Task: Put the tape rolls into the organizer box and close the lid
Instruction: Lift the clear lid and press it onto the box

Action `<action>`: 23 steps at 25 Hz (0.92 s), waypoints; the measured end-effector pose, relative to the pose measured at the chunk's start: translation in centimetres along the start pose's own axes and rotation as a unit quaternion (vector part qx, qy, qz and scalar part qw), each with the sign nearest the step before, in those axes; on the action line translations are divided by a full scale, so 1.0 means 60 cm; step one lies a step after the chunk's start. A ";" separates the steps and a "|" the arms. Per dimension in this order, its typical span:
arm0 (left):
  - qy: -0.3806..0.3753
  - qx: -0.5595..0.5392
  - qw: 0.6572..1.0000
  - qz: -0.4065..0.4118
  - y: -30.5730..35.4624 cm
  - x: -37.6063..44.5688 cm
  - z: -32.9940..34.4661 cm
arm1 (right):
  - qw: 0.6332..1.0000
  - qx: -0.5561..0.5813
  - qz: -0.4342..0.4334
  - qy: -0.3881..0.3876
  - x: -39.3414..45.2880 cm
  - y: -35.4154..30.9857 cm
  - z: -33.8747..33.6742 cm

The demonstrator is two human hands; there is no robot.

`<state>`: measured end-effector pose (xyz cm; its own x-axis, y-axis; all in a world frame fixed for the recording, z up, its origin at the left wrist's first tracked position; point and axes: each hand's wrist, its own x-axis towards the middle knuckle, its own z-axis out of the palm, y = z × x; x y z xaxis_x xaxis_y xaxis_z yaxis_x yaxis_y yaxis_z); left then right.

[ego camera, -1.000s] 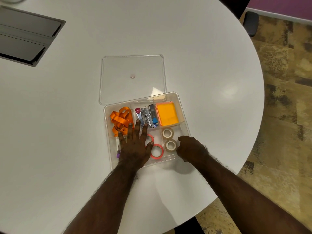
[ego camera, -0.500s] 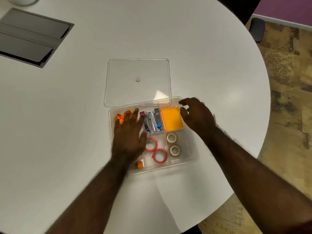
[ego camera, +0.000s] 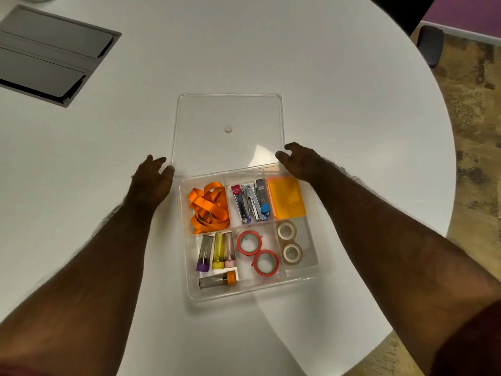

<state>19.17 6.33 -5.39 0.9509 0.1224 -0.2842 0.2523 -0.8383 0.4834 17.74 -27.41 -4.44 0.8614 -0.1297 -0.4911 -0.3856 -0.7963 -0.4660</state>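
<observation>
The clear organizer box (ego camera: 322,270) sits open on the white table. Two red tape rolls (ego camera: 257,253) lie in its front middle compartment, and two beige tape rolls (ego camera: 289,242) in the front right one. The clear lid (ego camera: 230,115) lies flat on the table just behind the box. My left hand (ego camera: 151,180) is at the lid's near left corner, fingers apart, touching or almost touching its edge. My right hand (ego camera: 301,162) is at the lid's near right corner, fingers curled apart. Neither hand visibly grips anything.
The box also holds an orange ribbon (ego camera: 208,210), staplers and clippers (ego camera: 252,202), an orange pad (ego camera: 287,198) and several small tubes (ego camera: 217,252). A grey panel (ego camera: 51,52) is set into the table at far left. The table's round edge (ego camera: 444,202) runs close on the right.
Both hands left the box and moved away from me to the lid's near corners. The left hand no longer covers the compartments. The camera view shifted a little.
</observation>
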 end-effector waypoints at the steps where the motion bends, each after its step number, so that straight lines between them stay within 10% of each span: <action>1: -0.038 -0.036 0.998 -0.044 0.001 0.009 0.002 | 1.000 0.011 0.004 -0.008 0.006 -0.005 0.002; 12: -0.057 -0.301 0.939 -0.155 0.022 0.046 0.011 | 0.996 0.035 0.069 0.036 0.051 -0.010 0.001; 16: -0.012 -0.341 0.931 -0.127 0.037 0.053 -0.016 | 0.959 0.282 -0.035 -0.010 0.038 -0.031 -0.030; 23: -0.033 -0.467 0.873 -0.139 0.074 0.023 -0.080 | 0.909 0.359 -0.061 0.203 0.005 -0.043 -0.087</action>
<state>22.46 5.31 0.33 0.8247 0.1953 -0.5307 0.5376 0.0206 0.8430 20.72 -28.49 0.45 0.9072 -0.3895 -0.1591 -0.2697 -0.2480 -0.9305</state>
